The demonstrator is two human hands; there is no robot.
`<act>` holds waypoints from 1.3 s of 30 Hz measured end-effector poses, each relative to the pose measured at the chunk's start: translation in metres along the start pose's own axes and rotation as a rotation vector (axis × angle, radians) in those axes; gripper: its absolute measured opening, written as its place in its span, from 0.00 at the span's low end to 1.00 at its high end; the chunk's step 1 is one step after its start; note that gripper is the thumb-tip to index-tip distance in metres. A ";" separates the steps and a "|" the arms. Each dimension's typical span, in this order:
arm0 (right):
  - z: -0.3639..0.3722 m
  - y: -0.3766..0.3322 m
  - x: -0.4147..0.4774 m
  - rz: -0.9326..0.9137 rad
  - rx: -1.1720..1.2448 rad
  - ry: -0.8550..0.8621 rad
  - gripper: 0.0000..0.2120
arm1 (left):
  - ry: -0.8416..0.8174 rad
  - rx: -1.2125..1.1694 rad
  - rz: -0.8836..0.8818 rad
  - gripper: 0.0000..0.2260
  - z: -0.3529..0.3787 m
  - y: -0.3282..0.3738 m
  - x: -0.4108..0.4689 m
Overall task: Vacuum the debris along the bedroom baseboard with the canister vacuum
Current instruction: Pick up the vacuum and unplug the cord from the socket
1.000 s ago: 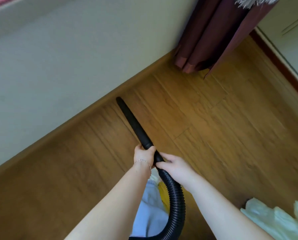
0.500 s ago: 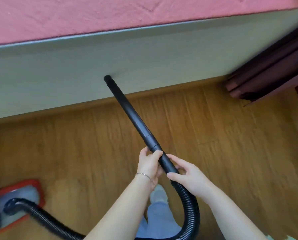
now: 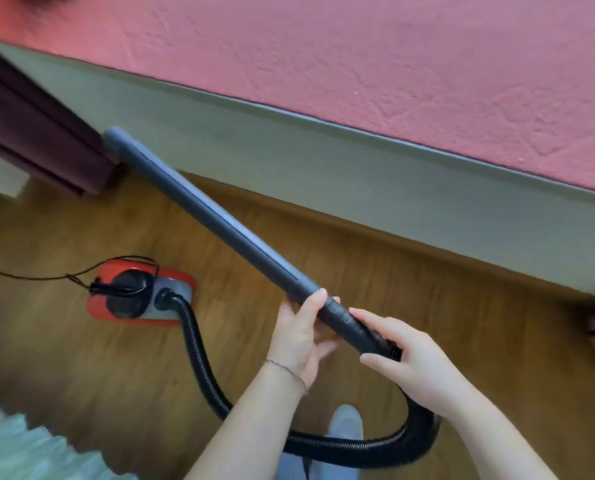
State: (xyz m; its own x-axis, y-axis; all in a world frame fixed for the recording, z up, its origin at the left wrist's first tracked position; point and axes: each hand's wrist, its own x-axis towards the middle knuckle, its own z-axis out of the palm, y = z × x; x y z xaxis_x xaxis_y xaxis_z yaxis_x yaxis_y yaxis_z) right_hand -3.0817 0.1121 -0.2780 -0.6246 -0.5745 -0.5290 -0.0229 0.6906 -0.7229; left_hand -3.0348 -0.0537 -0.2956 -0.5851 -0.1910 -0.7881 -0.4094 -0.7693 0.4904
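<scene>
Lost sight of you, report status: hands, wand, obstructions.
Both hands on the wand: left hand mid-tube, right hand at hose joint. Wand tip raised near the curtain. Canister on floor, left. No obstruction seen.

Pink textured wall, dark curtain, wooden floor

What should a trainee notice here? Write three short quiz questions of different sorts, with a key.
1. True or false: only the right hand holds the wand, while the left hand hangs free.
2. The red canister stands: A) on the wooden floor, on the left hand's side of the wand; B) on a shelf; C) on a chair.
3. What joins the canister to the wand?

Key: 1. False, both hands grip the wand. 2. A. 3. The ribbed black hose.
</scene>
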 end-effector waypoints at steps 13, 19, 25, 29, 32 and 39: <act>0.092 -0.120 0.128 -0.193 -0.480 -0.155 0.21 | 0.204 -0.481 0.094 0.05 -0.143 0.092 0.014; 0.166 -0.194 0.196 -0.267 -0.603 -0.226 0.22 | 0.258 -0.642 0.113 0.09 -0.237 0.145 0.029; 0.228 -0.258 0.264 -0.429 -0.718 -0.251 0.20 | 0.283 -0.725 0.170 0.17 -0.320 0.195 0.045; 0.266 -0.286 0.306 -0.490 -0.804 -0.288 0.18 | 0.321 -0.832 0.191 0.15 -0.357 0.219 0.057; 0.289 -0.303 0.335 -0.506 -0.855 -0.352 0.18 | 0.361 -0.885 0.191 0.17 -0.381 0.233 0.070; 0.339 -0.313 0.406 -0.539 -0.879 -0.421 0.21 | 0.486 -0.903 0.144 0.17 -0.428 0.264 0.116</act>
State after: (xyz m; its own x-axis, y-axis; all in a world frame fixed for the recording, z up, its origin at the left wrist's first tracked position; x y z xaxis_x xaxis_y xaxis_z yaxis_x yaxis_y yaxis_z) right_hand -3.0636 -0.4867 -0.4172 -0.0557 -0.8811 -0.4696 -0.8602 0.2811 -0.4254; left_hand -2.9111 -0.5394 -0.4168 -0.1588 -0.3888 -0.9075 0.4374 -0.8518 0.2884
